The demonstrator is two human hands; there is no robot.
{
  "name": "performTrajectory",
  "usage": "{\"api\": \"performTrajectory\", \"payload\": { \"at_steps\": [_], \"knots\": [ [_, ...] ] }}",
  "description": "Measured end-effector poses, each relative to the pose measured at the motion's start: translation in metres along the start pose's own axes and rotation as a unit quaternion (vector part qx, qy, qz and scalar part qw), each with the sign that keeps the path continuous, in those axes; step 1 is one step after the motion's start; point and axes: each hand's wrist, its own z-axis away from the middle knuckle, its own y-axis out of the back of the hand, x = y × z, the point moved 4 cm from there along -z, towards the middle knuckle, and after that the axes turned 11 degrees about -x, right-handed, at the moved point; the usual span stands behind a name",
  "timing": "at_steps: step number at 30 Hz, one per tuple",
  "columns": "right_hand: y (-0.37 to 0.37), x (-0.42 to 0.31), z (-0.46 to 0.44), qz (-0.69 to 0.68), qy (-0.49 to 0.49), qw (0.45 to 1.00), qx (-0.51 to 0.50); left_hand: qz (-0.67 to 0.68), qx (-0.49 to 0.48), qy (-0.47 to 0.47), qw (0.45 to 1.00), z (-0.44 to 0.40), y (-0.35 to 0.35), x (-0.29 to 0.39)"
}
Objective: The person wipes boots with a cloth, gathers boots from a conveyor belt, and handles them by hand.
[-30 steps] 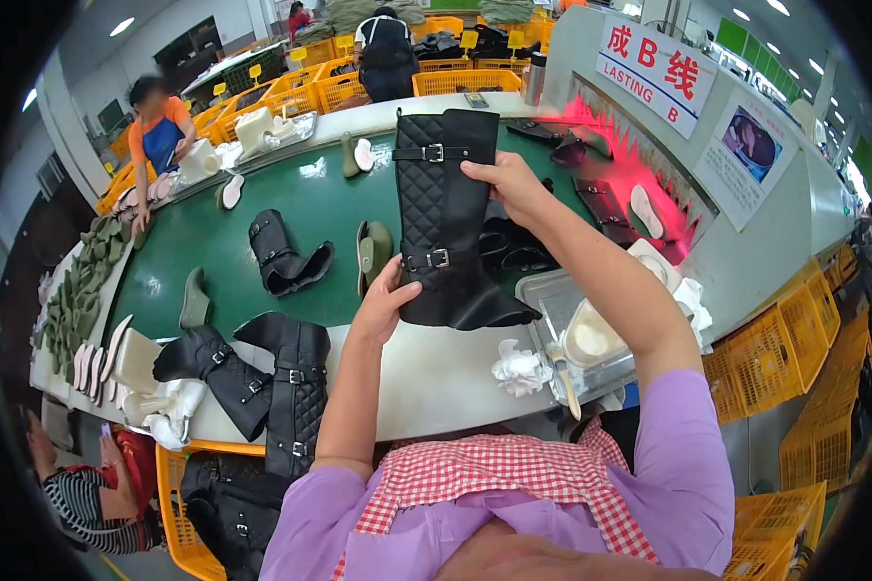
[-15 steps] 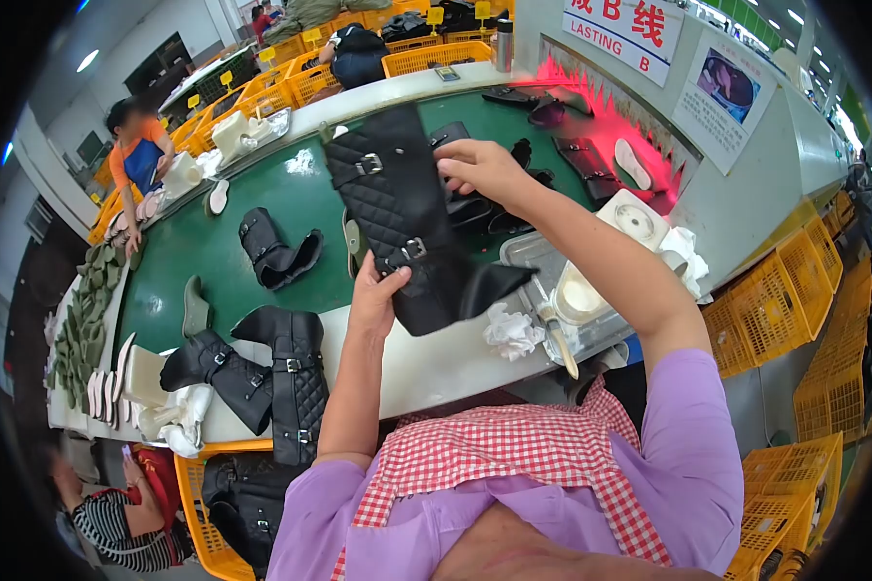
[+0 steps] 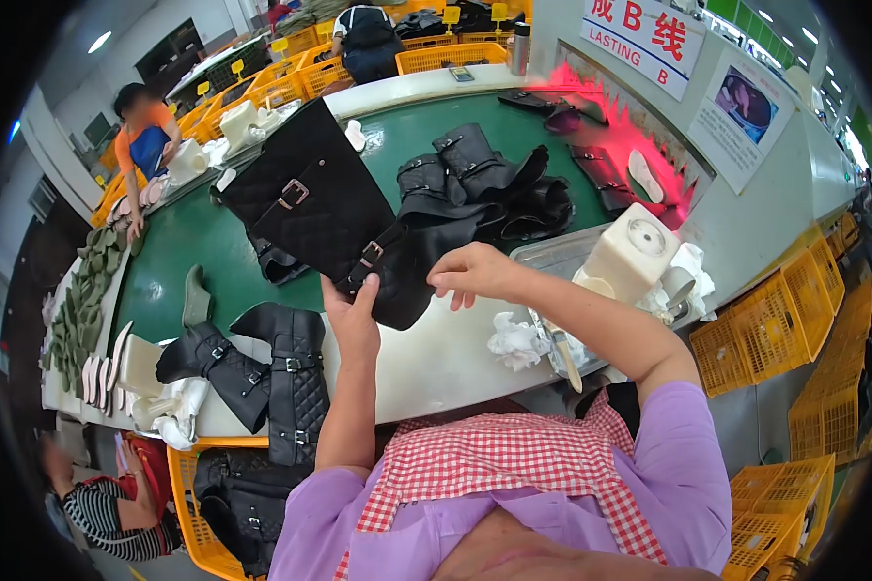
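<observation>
My left hand [image 3: 354,315] grips a black boot upper [image 3: 310,198] by its lower edge, thumb on the front. The upper is quilted, has two buckled straps, and is held tilted above the table edge. At its lower right side, the fingers of my right hand [image 3: 475,273] are pinched together on the edge of the black material. Two more black boot uppers [image 3: 295,378] lie on the white ledge left of my left arm. Beyond my right hand is a pile of black boot uppers [image 3: 484,179] on the green belt [image 3: 378,145].
A metal tray [image 3: 552,254] at the right holds a white container [image 3: 632,242] and a brush [image 3: 564,353], with crumpled white tissue [image 3: 518,341] beside it. Yellow crates [image 3: 756,334] stand right; another crate [image 3: 199,523] holds black uppers. A co-worker [image 3: 145,140] stands at far left.
The boot upper has swung left and tilted further. My right hand has moved down from its upper side to its lower right edge, uncovering the pile behind.
</observation>
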Motion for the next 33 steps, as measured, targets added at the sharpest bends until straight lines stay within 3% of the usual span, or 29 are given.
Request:
{"api": "performTrajectory", "payload": {
  "at_steps": [2, 6, 10, 12, 13, 14, 16, 17, 19, 20, 24, 27, 29, 30, 32, 33],
  "knots": [
    [0.011, -0.002, -0.002, -0.088, -0.005, 0.995, -0.052, 0.022, 0.005, 0.019, 1.0, -0.005, 0.016, -0.006],
    [0.073, 0.0, -0.021, -0.101, 0.022, 0.992, 0.069, 0.118, 0.001, 0.097, 0.988, -0.013, 0.049, -0.039],
    [0.161, 0.039, -0.06, 0.016, 0.024, 0.955, 0.296, 0.198, -0.023, 0.127, 0.972, -0.008, 0.069, -0.081],
    [0.196, 0.057, -0.081, 0.083, -0.038, 0.933, 0.349, 0.252, -0.023, 0.176, 0.951, 0.003, 0.066, -0.099],
    [0.21, 0.061, -0.095, 0.268, -0.064, 0.891, 0.36, 0.278, -0.029, 0.186, 0.942, 0.005, 0.066, -0.108],
    [0.22, 0.074, -0.109, 0.27, -0.063, 0.892, 0.357, 0.296, -0.021, 0.192, 0.935, 0.009, 0.065, -0.118],
    [0.223, 0.081, -0.134, 0.386, -0.173, 0.843, 0.333, 0.337, -0.034, 0.217, 0.915, 0.012, 0.064, -0.131],
    [0.224, 0.086, -0.146, 0.386, -0.173, 0.845, 0.328, 0.337, -0.029, 0.218, 0.915, 0.011, 0.068, -0.137],
    [0.22, 0.092, -0.167, 0.445, -0.281, 0.801, 0.284, 0.34, -0.045, 0.271, 0.899, 0.009, 0.064, -0.132],
    [0.216, 0.093, -0.174, 0.444, -0.28, 0.805, 0.277, 0.337, -0.037, 0.273, 0.9, 0.007, 0.065, -0.13],
    [0.2, 0.119, -0.193, 0.516, -0.441, 0.708, 0.195, 0.32, -0.024, 0.274, 0.906, 0.01, 0.076, -0.131],
    [0.199, 0.145, -0.196, 0.574, -0.436, 0.67, 0.18, 0.298, -0.046, 0.281, 0.911, 0.012, 0.085, -0.138],
    [0.214, 0.155, -0.199, 0.521, -0.404, 0.72, 0.218, 0.316, -0.05, 0.272, 0.907, 0.012, 0.084, -0.136],
    [0.222, 0.149, -0.197, 0.526, -0.403, 0.717, 0.218, 0.329, -0.059, 0.268, 0.903, 0.011, 0.082, -0.135],
    [0.234, 0.131, -0.192, 0.537, -0.302, 0.753, 0.232, 0.348, -0.061, 0.265, 0.897, 0.01, 0.08, -0.132],
    [0.234, 0.11, -0.182, 0.56, -0.252, 0.738, 0.278, 0.363, -0.063, 0.264, 0.891, 0.009, 0.079, -0.131]
  ]
}}
